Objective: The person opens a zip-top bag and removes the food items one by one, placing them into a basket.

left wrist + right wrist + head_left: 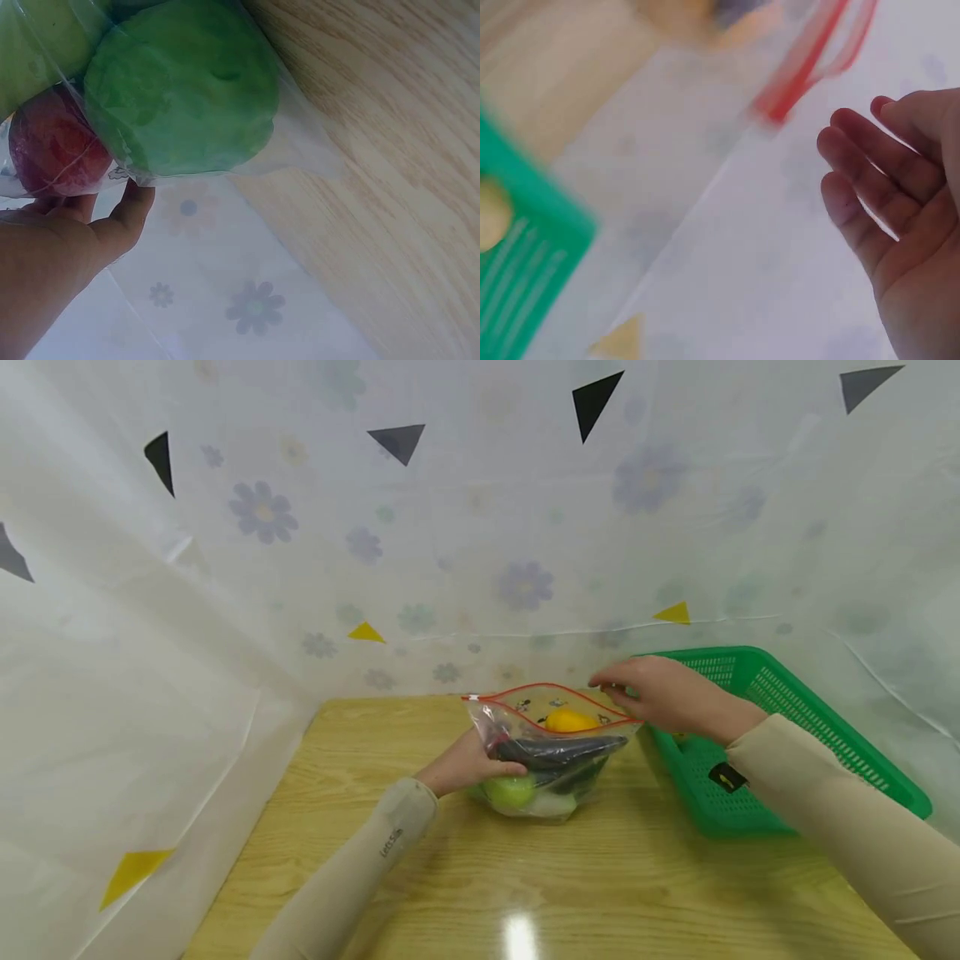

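Observation:
A clear zip bag (577,797) with a red-edged, gaping mouth stands on the table. Inside are a long dark eggplant (558,752), a yellow fruit or vegetable (570,720) and a light green round one (510,791). The left wrist view also shows a large green round piece (184,90) and a dark red one (60,146) through the plastic. My left hand (472,764) holds the bag's left side, thumb in front and fingers behind. Beside the right end of the mouth is my right hand (667,693), its fingers loosely bent around nothing in the right wrist view.
A green plastic basket (840,727) stands to the right, partly under my right forearm. A yellowish item (491,214) shows in it in the right wrist view. The wood-grain table (465,893) ends at flower-printed sheeting (450,560) behind and on the left.

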`<state>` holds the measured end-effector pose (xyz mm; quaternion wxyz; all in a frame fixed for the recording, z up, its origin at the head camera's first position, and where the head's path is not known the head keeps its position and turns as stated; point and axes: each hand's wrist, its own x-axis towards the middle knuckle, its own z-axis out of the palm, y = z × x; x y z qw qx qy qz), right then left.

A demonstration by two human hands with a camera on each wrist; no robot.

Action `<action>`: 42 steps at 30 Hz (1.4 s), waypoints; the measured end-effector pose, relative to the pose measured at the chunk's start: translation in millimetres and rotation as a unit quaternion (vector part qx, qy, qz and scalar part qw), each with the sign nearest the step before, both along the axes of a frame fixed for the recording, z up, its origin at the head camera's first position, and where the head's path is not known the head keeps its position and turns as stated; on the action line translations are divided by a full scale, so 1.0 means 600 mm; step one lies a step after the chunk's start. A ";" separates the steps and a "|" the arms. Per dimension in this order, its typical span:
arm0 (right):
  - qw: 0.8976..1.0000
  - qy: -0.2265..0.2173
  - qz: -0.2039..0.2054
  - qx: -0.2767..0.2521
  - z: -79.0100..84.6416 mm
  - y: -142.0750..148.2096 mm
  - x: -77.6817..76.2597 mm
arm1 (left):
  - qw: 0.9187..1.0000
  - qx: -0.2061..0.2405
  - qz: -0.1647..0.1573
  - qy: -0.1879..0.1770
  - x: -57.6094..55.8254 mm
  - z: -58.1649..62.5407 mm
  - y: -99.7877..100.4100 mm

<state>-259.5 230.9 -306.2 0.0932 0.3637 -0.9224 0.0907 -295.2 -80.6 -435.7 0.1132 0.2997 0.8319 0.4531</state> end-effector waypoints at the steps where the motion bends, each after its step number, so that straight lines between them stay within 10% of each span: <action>1: 1.000 0.006 0.014 0.000 0.003 -0.016 0.003 | 1.000 0.006 -0.004 0.000 -0.001 -0.001 0.000; 7: 0.997 -0.018 0.068 0.043 -0.003 -0.086 0.001 | 0.999 0.035 -0.029 0.004 0.007 0.015 0.002; 21: 0.987 -0.059 -0.034 0.149 -0.033 -0.133 -0.028 | 0.998 0.039 -0.034 -0.031 0.034 0.051 0.004; 42: 0.982 -0.119 -0.065 0.133 -0.050 -0.127 -0.059 | 0.999 0.030 -0.014 -0.020 -0.004 -0.006 0.007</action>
